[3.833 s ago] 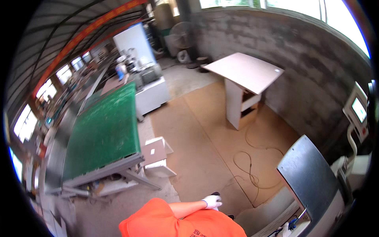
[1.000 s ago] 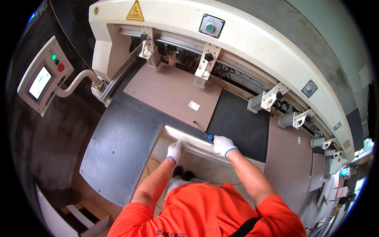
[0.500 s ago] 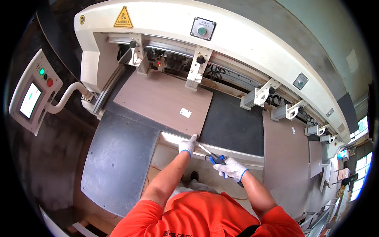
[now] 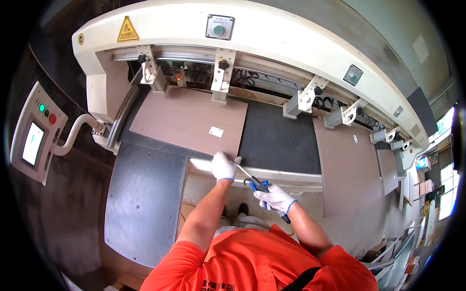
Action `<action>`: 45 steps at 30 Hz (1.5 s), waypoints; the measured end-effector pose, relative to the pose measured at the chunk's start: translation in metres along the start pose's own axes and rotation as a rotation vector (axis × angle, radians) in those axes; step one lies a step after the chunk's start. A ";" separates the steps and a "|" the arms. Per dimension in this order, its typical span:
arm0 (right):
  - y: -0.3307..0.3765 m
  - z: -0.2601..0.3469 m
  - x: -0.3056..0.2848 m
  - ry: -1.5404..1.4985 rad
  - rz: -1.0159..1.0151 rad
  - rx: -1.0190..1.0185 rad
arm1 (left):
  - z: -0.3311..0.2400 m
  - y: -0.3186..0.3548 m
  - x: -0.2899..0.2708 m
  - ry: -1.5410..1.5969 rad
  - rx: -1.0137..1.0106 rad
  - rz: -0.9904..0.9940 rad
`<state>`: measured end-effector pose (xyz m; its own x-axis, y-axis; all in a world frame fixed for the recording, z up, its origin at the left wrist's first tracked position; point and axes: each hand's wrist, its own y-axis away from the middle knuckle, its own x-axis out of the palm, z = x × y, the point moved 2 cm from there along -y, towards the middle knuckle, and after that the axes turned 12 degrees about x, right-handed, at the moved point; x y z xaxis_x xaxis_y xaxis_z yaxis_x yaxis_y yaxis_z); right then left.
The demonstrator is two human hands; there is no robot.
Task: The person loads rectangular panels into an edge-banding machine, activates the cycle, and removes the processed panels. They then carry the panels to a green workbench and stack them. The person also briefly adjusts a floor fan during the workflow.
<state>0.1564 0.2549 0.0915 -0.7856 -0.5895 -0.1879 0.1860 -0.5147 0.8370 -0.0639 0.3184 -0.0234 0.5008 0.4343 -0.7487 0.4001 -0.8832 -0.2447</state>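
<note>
My left hand (image 4: 224, 166), in a white knit glove, rests against the front edge of a flat brown panel (image 4: 189, 114) near its right corner. Its thumb sticks out to the right and the fingers lie together, their tips partly hidden. My right hand (image 4: 275, 198), gloved alike, is closed round the handle of a black and blue air blow gun (image 4: 259, 184). The gun's thin metal nozzle points up and left, its tip close to my left thumb and the panel corner. A white label (image 4: 216, 132) is stuck on the panel, which lies under the machine's clamps.
A white machine beam (image 4: 272, 29) with clamp heads (image 4: 221, 77) spans the back. At left are a control panel (image 4: 34, 140) on a curved arm and a dark side table (image 4: 141, 203). A second brown panel (image 4: 347, 169) lies right of the black bed (image 4: 279, 140).
The view has shifted a little. My left hand has turned from a finger pointing at the panel's corner to lying against its front edge. The blow gun stays in my right hand.
</note>
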 end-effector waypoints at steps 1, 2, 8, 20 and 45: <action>0.000 -0.001 -0.001 -0.004 -0.026 -0.012 | -0.001 -0.001 0.000 -0.059 0.077 -0.017; -0.001 -0.002 -0.001 -0.007 -0.053 -0.024 | 0.003 -0.005 -0.004 -0.117 0.153 -0.035; 0.000 -0.010 -0.015 0.008 -0.087 -0.017 | 0.024 0.019 -0.019 -0.211 0.220 -0.089; -0.004 -0.069 0.019 0.069 -0.279 -0.030 | 0.114 0.048 0.018 1.289 -0.743 -0.158; 0.232 -0.419 -0.181 -1.149 -0.074 -0.444 | -0.203 0.339 0.034 1.576 -0.467 0.483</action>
<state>0.5889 -0.0187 0.1050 -0.8237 0.2237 0.5209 0.1271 -0.8226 0.5542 0.2448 0.0695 -0.0069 0.7348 0.1589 0.6594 0.0269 -0.9782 0.2057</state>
